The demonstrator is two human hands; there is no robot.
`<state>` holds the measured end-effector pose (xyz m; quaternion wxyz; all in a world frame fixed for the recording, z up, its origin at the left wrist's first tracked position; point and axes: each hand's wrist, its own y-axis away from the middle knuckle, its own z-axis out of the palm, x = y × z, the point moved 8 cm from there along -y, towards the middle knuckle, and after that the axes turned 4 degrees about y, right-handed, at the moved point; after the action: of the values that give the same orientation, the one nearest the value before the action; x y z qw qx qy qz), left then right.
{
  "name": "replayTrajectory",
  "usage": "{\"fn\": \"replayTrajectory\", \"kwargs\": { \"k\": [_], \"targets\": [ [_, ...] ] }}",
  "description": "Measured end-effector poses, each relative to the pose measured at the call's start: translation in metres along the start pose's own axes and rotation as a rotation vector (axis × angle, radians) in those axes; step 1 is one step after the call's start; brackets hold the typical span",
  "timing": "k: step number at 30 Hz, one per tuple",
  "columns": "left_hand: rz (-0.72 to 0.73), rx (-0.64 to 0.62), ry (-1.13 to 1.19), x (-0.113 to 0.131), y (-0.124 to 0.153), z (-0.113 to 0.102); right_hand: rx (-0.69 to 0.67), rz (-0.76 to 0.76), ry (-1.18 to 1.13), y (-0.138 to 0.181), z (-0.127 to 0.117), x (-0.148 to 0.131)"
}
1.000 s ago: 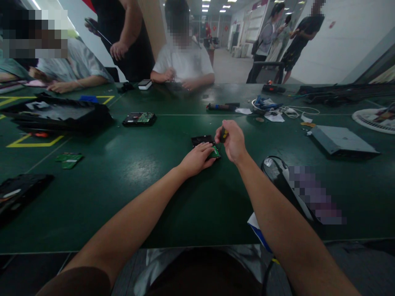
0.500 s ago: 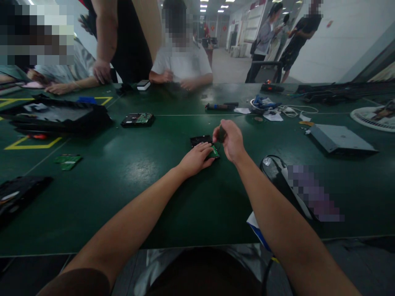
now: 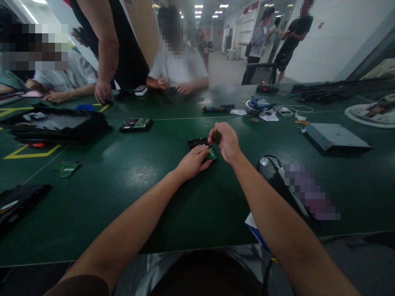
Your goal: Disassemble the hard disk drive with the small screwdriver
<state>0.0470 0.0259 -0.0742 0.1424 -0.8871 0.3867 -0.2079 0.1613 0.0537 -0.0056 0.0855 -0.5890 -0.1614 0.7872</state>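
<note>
A small black device (image 3: 194, 143) with a green board (image 3: 211, 154) lies on the table (image 3: 154, 213); the left hand (image 3: 194, 161) rests over it, fingers stretched out flat; just right of it, the right hand (image 3: 227, 142) is clamped around a dark tool (image 3: 217, 137), its tip unclear; farther out, another circuit board (image 3: 67, 169) lies left, a grey metal box (image 3: 339, 137) right.
</note>
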Motion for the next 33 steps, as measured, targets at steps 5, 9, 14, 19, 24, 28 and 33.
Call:
{"fn": "replayTrajectory", "kwargs": {
  "k": [5, 9, 14, 19, 24, 28, 33],
  "targets": [
    [0.005, -0.007, 0.010, 0.0019, -0.0003, -0.0009, 0.017, 0.007, -0.023, -0.0022, -0.0021, 0.0020],
    [-0.002, 0.004, 0.013, 0.0018, -0.0001, -0.0012, 0.034, -0.012, 0.035, -0.0039, -0.0051, 0.0016],
    [-0.007, 0.013, 0.013, 0.0009, 0.0000, -0.0006, 0.034, -0.016, 0.034, -0.0020, -0.0043, 0.0020],
    [0.001, -0.002, 0.009, 0.0017, -0.0005, -0.0007, 0.009, -0.007, 0.027, -0.0015, -0.0009, 0.0018],
    [-0.006, -0.005, 0.010, 0.0032, -0.0007, -0.0029, 0.029, -0.011, 0.036, -0.0023, -0.0034, 0.0015],
    [-0.002, 0.005, 0.006, 0.0046, -0.0004, -0.0037, 0.022, -0.019, 0.069, -0.0012, -0.0030, 0.0015],
    [-0.007, 0.012, 0.008, 0.0034, -0.0002, -0.0032, -0.003, -0.029, -0.005, 0.0004, 0.0014, 0.0003]
  ]
}}
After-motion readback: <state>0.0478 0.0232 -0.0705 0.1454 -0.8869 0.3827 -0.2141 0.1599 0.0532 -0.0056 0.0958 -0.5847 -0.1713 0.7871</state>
